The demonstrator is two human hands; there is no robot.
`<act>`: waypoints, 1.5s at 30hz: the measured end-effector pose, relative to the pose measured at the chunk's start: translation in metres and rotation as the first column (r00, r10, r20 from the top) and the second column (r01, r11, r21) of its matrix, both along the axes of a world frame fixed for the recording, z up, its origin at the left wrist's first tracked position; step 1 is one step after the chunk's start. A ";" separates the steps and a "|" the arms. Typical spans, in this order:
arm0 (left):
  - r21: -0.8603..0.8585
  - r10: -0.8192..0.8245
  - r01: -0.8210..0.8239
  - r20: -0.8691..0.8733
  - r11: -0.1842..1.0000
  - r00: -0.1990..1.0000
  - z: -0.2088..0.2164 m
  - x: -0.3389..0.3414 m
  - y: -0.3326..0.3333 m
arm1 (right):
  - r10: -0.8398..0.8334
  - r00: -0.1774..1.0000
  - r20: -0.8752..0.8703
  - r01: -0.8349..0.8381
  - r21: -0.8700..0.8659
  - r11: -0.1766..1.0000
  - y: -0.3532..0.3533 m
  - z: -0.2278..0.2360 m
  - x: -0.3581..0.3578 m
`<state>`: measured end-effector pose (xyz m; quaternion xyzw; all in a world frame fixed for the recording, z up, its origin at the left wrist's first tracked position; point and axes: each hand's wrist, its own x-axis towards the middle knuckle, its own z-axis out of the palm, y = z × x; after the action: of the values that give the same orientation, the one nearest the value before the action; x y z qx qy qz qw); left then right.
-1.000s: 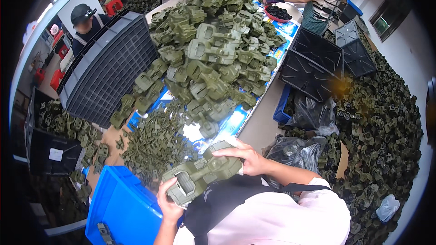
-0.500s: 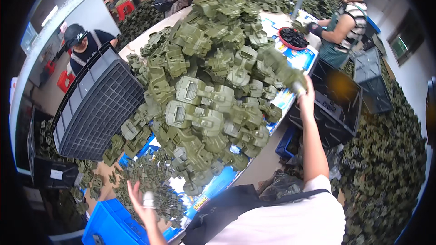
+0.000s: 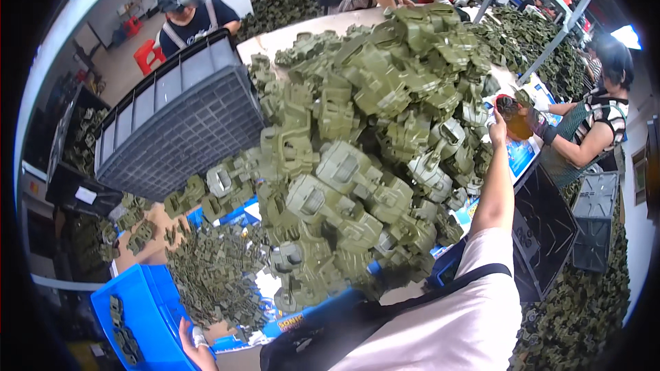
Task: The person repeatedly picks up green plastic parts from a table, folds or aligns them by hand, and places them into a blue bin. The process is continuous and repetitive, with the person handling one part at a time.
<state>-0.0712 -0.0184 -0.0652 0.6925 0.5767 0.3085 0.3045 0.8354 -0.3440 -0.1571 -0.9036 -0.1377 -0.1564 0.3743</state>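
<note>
A tall heap of olive-green molded plastic parts [image 3: 385, 185] fills the middle of the table. My right arm stretches past the heap's right side. My right hand [image 3: 498, 129] is at the far right edge, close to a red basket [image 3: 500, 100] of dark pieces; its fingers are partly hidden, so what they hold, if anything, is unclear. Low at the left, my left hand [image 3: 195, 349] is open beside a blue bin [image 3: 141, 312] with a few green parts inside. White wrapping shows on one of its fingers. Small green pieces [image 3: 216, 268] lie spread beyond it.
A grey crate [image 3: 182, 113] stands tilted left of the heap. On the right, a co-worker [image 3: 605, 110] in gloves handles a part near the basket. A black crate [image 3: 543, 233] stands below the table edge, near more piled parts [image 3: 577, 323]. Other people work across the table.
The view has swung, shifting the heap right. My right hand has reached farther out; the blurred green part beside it no longer shows there. My left hand has come lower, beside the blue bin.
</note>
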 end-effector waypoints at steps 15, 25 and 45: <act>0.123 0.670 -0.661 -0.219 0.740 0.709 -0.026 -0.313 0.137 | 0.494 0.724 0.482 -0.528 -0.074 0.846 0.119 0.203 -0.500; 0.348 0.661 -0.671 -0.694 0.655 0.286 -0.099 -0.587 0.264 | 0.823 0.428 -0.372 -0.902 -0.224 0.368 0.245 0.189 -0.759; -0.529 -0.656 0.643 0.199 0.553 0.728 0.074 -0.336 0.191 | 0.889 -0.242 -0.389 -0.930 -0.167 -0.326 0.423 0.156 -0.998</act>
<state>-0.4068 0.1730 0.0090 0.7360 0.3475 -0.0182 0.5808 -0.1628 0.0791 -0.0014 -0.5011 -0.8048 0.2775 0.1553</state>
